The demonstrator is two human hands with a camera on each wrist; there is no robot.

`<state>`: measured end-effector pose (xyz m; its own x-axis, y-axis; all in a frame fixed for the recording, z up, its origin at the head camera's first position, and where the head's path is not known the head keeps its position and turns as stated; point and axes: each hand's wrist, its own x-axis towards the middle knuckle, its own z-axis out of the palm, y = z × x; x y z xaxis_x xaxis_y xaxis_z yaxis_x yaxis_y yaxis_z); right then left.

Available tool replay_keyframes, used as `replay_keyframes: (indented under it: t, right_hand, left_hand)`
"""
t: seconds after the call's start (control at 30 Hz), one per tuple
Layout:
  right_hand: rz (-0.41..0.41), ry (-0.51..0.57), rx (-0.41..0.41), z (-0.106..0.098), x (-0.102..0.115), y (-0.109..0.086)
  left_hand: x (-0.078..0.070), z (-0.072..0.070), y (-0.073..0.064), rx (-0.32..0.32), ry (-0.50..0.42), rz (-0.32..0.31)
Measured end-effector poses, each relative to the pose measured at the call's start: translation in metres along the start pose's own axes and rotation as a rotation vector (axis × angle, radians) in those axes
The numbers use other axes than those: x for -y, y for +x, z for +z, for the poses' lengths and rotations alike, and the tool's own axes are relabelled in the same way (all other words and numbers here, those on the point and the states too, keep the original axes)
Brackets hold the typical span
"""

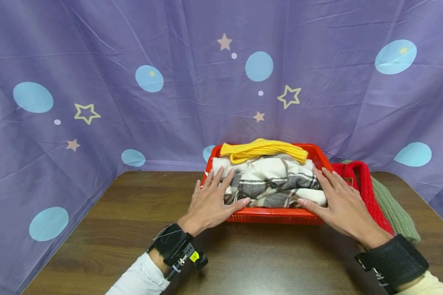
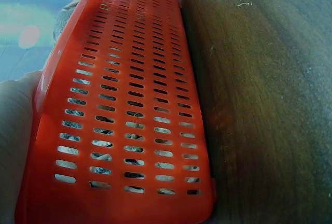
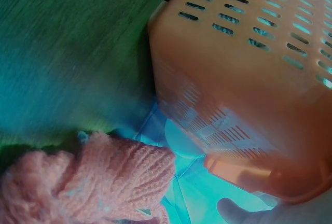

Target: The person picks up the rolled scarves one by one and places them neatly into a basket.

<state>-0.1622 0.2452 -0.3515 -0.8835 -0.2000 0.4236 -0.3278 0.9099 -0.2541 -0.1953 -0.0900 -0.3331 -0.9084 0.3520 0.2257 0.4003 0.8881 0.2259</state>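
Red basket (image 1: 275, 213), upright — plaid cloth (image 1: 267, 177) bunched inside

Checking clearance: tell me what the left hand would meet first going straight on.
Likely the plaid cloth in the red basket, just ahead of the left hand; depth is unclear.

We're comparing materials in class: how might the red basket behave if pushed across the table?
The red basket would probably hold its shape, since its walls look straight. Being boxy, it likely slides rather than rolls. The plaid cloth inside may add weight.
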Motion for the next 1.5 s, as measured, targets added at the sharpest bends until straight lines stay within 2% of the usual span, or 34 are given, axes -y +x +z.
replay_keyframes:
  t: [0.67, 1.5]
  right_hand:
    - [0.014, 0.006, 0.021, -0.0013, 0.0006, 0.0004]
    - [0.008, 0.0, 0.012, -0.001, 0.0005, -0.0005]
  left_hand:
    - [0.0011, 0.0004, -0.0003, 0.026, -0.002, -0.007]
    - [0.0005, 0.0005, 0.0001, 0.013, -0.006, -0.002]
